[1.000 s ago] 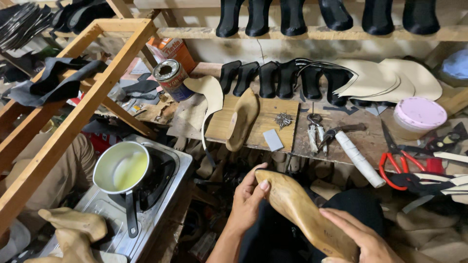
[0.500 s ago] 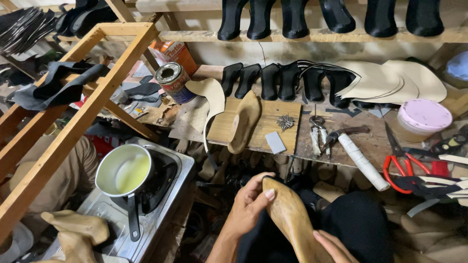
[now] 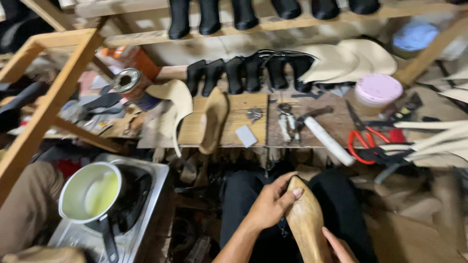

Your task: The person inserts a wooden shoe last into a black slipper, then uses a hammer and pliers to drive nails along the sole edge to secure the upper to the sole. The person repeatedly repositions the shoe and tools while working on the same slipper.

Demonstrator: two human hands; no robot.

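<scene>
Head cam is looking down at a cluttered cobbler's desk (image 3: 234,131), so going left to right: a small pot (image 3: 90,195) with yellowish liquid is sitting on a stove at lower left, then a tin can (image 3: 127,83) is lying on its side, and a pale shoe last (image 3: 213,122) is lying along the wooden board. Left hand (image 3: 270,204) is gripping the toe end of the wooden shoe last (image 3: 306,224), fingers wrapping over the tip, so that grip is clenched on it. Right hand (image 3: 339,246) is holding the last lower down near the frame edge, only partly showing, but its fingers are touching the wood. Compared with a second ago the last is now standing much more upright over the lap, toe pointing away, where it was lying slanted before, so I'm guessing it's being turned for a look at another side. Red-handled scissors (image 3: 363,141) and a pink-lidded tub (image 3: 378,90) are sitting off to the right
</scene>
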